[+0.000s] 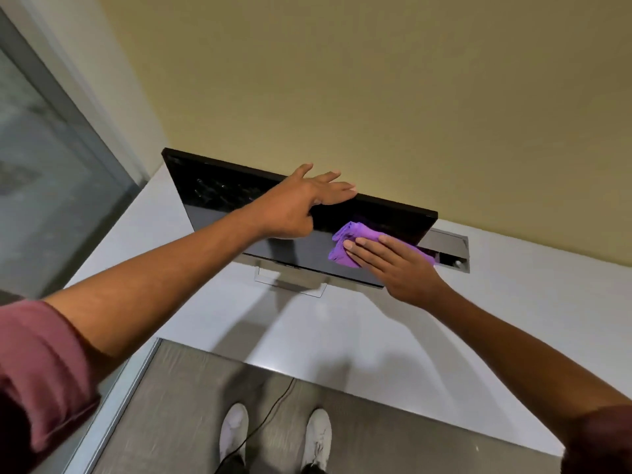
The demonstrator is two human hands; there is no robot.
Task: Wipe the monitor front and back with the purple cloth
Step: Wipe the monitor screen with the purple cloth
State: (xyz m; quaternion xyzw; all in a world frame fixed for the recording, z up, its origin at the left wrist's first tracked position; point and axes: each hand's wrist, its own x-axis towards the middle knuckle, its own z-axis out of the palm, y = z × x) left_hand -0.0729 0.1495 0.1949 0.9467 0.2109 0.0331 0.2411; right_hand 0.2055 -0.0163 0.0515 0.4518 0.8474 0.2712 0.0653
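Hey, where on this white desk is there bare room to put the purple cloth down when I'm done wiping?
The broad bare strip of white desk between the monitor stand and the near edge is free. So is the desk left of the monitor, toward the window. It is crowded behind the right end, where the open cable hatch sits close to the purple cloth.
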